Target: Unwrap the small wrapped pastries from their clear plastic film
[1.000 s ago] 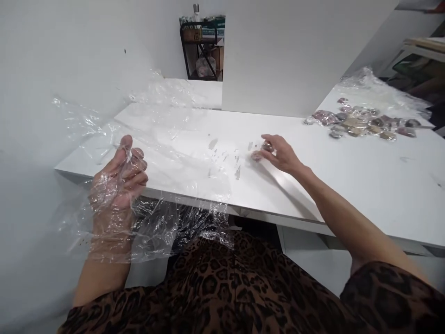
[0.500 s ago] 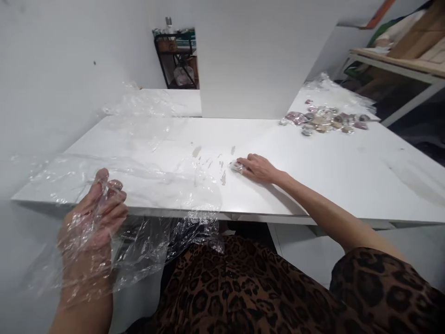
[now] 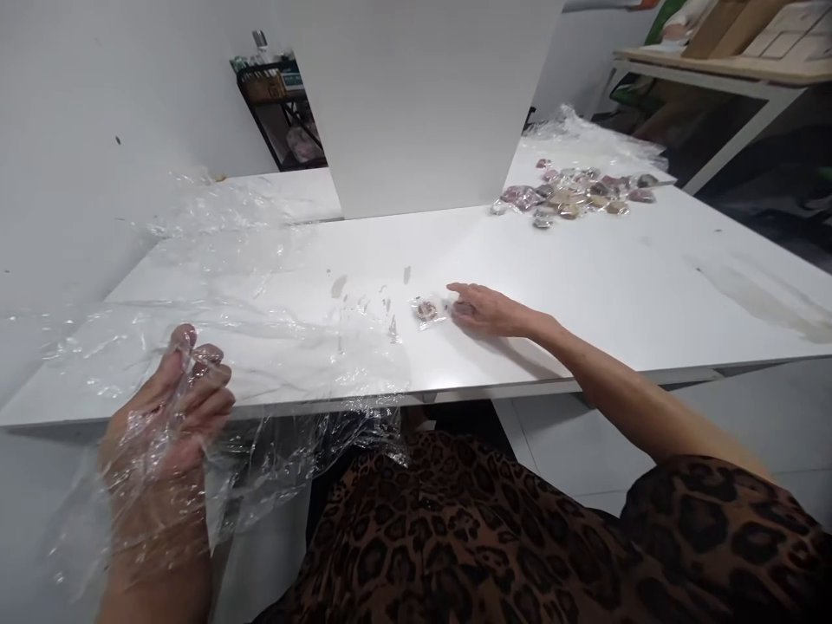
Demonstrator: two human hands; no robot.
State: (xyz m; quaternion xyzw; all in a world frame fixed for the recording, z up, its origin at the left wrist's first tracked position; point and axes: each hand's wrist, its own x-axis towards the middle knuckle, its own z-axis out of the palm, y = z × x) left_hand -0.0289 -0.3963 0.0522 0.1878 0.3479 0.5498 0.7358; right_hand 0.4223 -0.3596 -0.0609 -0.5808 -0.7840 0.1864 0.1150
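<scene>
My left hand is closed on a large clear plastic bag, its fingers curled with thumb up. The thin film covers this hand and wrist and spreads over the table's left part, hanging down past the front edge. On the white table lies a small clear packet with something round and brownish inside. Just to the right of that packet is my right hand, low over the tabletop. Its index finger is stretched out and the other fingers are bent, partly hidden, with nothing visible in them.
Several small wrapped packets are heaped at the table's back right, with crumpled clear plastic behind them. More loose film lies at the back left. A white upright panel stands along the back edge. Grey smudges mark the tabletop.
My right hand has let go of the small packet, which now lies on the table, and has drawn slightly away from it. The left hand keeps its hold. The view has shifted right.
</scene>
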